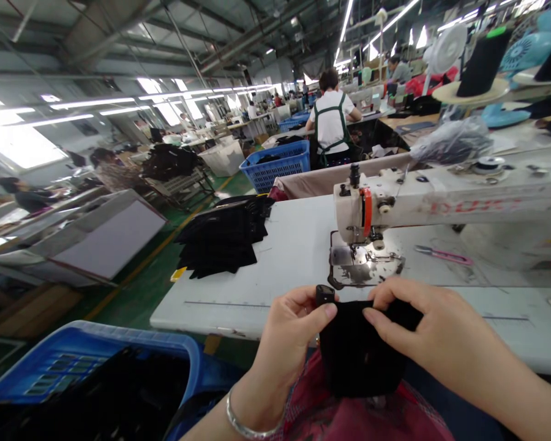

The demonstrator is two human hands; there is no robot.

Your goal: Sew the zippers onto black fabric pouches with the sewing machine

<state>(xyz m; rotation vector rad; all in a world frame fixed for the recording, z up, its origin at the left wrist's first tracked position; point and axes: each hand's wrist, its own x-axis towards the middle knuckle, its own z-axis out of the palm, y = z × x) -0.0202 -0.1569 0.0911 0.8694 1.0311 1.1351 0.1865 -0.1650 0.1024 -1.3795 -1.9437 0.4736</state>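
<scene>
A small piece of black fabric hangs between both hands at the near edge of the white sewing table. My left hand pinches its upper left corner between thumb and fingers; a silver bracelet circles that wrist. My right hand pinches the upper right edge. Just beyond the fabric is the metal needle plate of a white sewing machine.
A stack of black fabric pieces lies on the table's left side. Pink scissors rest right of the needle plate. A blue basket of black fabric stands at lower left. Other people work at tables further back.
</scene>
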